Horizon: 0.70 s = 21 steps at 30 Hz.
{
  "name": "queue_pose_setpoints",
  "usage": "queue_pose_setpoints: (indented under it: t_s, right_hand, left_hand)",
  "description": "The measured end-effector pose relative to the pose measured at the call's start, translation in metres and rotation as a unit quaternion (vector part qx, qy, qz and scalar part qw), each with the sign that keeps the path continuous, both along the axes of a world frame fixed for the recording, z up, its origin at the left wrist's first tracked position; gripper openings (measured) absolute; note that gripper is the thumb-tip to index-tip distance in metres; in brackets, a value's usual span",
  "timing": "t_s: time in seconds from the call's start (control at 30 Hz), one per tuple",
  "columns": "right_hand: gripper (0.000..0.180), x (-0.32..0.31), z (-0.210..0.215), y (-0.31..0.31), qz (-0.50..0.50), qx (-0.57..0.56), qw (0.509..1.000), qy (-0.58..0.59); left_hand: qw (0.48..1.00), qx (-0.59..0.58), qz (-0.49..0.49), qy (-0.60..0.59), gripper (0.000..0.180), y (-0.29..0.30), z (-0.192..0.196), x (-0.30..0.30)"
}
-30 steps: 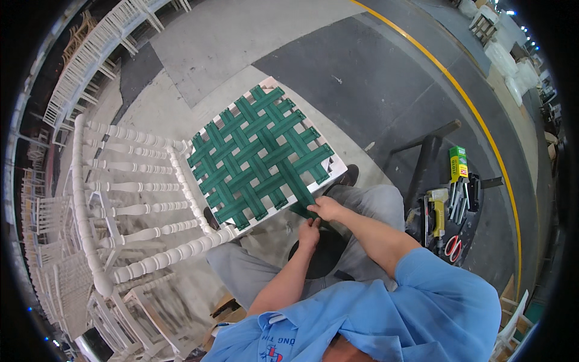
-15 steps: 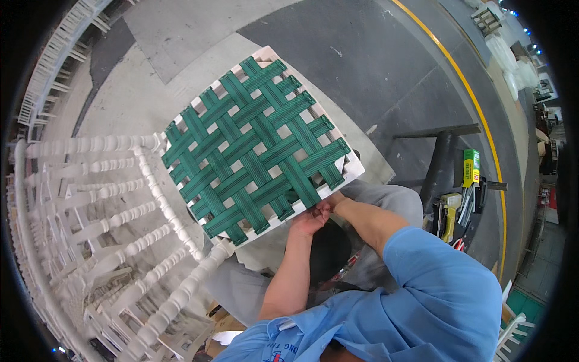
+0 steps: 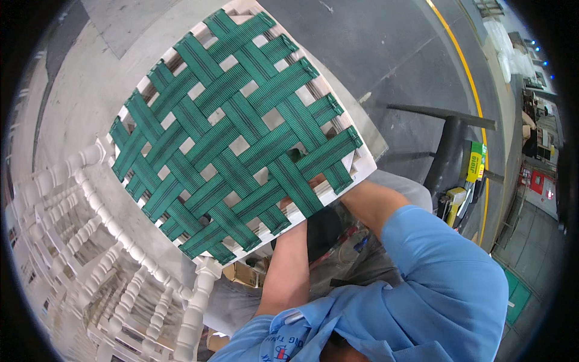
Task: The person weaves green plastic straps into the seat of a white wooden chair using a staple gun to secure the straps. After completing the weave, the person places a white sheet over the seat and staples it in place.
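Observation:
A white wooden chair frame (image 3: pixel 360 171) is tipped in front of me, its seat covered by crossed green webbing straps (image 3: pixel 238 117) woven over and under. Strap ends are folded over the seat's edges. Both my arms reach beneath the near edge of the seat. Bits of my left hand (image 3: pixel 284 204) show through a gap in the weave, and a patch of my right hand (image 3: pixel 316 180) shows through another gap beside it. The webbing and the frame hide the fingers of both hands, so what they hold cannot be made out.
The chair's turned white back spindles (image 3: pixel 123 247) spread to the left. On the right, a dark stool or stand (image 3: pixel 443 151) bears a green-and-yellow box (image 3: pixel 475 161) and hand tools. A cardboard box (image 3: pixel 242 274) sits below the seat. A yellow line (image 3: pixel 464 60) runs along the floor.
The seat has come closer and tilted up, filling more of the view. My hands, earlier together at its near edge, have gone underneath it.

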State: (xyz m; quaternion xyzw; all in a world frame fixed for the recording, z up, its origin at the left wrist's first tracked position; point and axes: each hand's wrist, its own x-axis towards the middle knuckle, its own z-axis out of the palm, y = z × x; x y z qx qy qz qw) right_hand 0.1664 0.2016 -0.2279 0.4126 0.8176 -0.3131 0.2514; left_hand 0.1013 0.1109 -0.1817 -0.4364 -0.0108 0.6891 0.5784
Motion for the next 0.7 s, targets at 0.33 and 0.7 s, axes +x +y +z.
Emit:
queue_pose_setpoints:
  t_s: [0.33,0.7]
  right_hand:
    - [0.032,0.091,0.148,-0.051,-0.021,0.007,0.997,0.072]
    - [0.049,0.398,0.308,-0.044,-0.478,0.245,0.84,-0.079]
  left_hand:
    - [0.993,0.037,-0.095,0.065,0.028,-0.002,-0.045,-0.008]
    - [0.962,-0.177,-0.194,0.079,0.02,0.034,-0.017,-0.002]
